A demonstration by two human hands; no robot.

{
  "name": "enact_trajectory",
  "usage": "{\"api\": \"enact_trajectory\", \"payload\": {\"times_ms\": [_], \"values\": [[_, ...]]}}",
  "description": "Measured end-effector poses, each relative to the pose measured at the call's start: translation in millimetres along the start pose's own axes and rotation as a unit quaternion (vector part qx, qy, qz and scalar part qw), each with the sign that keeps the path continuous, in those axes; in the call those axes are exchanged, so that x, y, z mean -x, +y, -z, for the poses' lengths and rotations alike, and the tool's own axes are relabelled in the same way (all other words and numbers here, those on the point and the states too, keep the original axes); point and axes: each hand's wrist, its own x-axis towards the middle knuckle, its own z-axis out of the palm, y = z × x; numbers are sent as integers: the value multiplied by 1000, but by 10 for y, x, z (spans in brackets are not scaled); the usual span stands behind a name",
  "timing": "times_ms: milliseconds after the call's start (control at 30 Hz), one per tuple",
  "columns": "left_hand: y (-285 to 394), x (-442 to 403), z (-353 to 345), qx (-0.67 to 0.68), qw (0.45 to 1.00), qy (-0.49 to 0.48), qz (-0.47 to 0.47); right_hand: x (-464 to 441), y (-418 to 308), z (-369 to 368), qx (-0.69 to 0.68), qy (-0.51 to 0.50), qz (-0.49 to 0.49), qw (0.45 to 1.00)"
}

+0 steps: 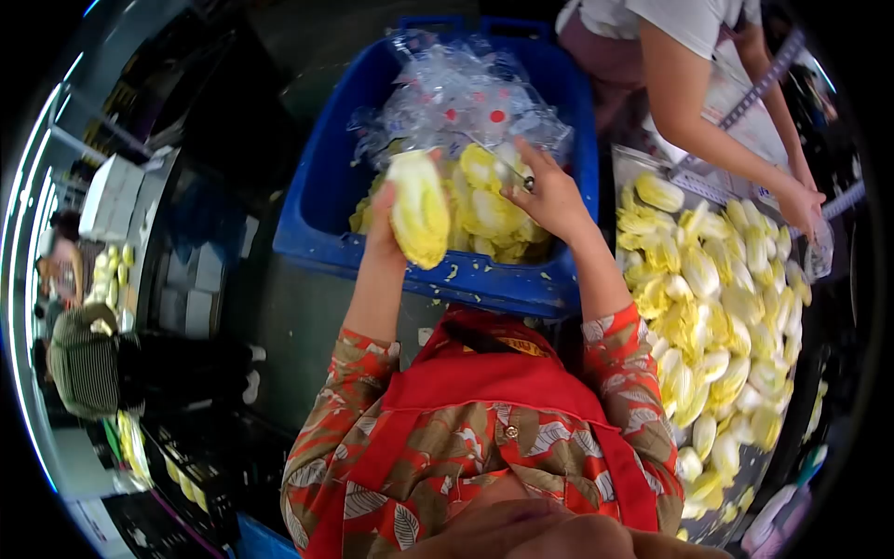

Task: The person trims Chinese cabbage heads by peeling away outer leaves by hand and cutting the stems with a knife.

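Observation:
My left hand (380, 224) is wrapped around a small napa cabbage (421, 214), yellow at the leaves with a white base pointing away from me. To the right, my right hand (556, 197) is closed on a thin knife (507, 170); its blade points up and left, and the grip is partly hidden by the fingers. Both hands are over the near part of a large blue bin (317, 244). Below them in the bin lie loose yellow cabbage leaves (484, 210), and crumpled clear plastic bags (456, 88) with red marks fill its far part.
On the right, a table carries a big pile of napa cabbages (717, 298). A co-worker's arm (708, 130) reaches over its far end, hands at a clear plastic bag (819, 250). Another person (84, 363) stands far left by shelves and white boxes (112, 197).

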Motion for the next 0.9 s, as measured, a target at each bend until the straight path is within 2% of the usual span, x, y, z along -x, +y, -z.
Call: {"api": "enact_trajectory", "payload": {"times_ms": [33,67,100,133,167,200,300,367,400,433,467,500,533,633,767,900], "values": [[-24,-14,72,-19,1000,-8,2,4,-44,-25,-15,54,18,998],[-116,-7,75,-39,998,43,-30,7,-82,-37,-28,112,32,993],[-176,-9,31,-57,992,91,-59,3,-127,-47,-29,111,34,993],[-204,-38,107,-35,995,81,-40,8,-191,-65,-194,18,-59,979],[-218,-72,116,-34,995,82,-40,28,-278,-77,-349,-76,-150,922],[-227,-104,65,-9,996,90,-25,63,-490,-25,-381,-80,-140,910],[-275,-77,12,17,990,142,-4,93,-461,-228,-382,-67,-132,912],[-254,-27,-140,31,998,48,6,87,-437,-276,-385,-65,-129,911],[-315,-36,-121,-62,988,138,-24,80,-424,-294,-364,-40,-82,927],[-316,-31,-91,-61,988,141,-24,87,-417,-306,-342,-15,-36,939],[-291,-35,-70,-124,983,135,-13,94,-429,-269,-342,-17,-37,939],[-246,-42,-62,-187,974,129,-3,92,-464,-181,-367,-49,-85,925],[-226,-31,41,-108,987,116,29,91,-484,-117,-390,-81,-134,908],[-275,-29,52,-52,993,108,8,85,-468,-68,-392,-81,-149,904],[-262,-17,-13,-116,989,85,-20,97,-487,-130,-305,-55,-76,948],[-240,-26,-102,-99,992,60,-39,105,-443,-257,-278,-1,-20,960]]}}
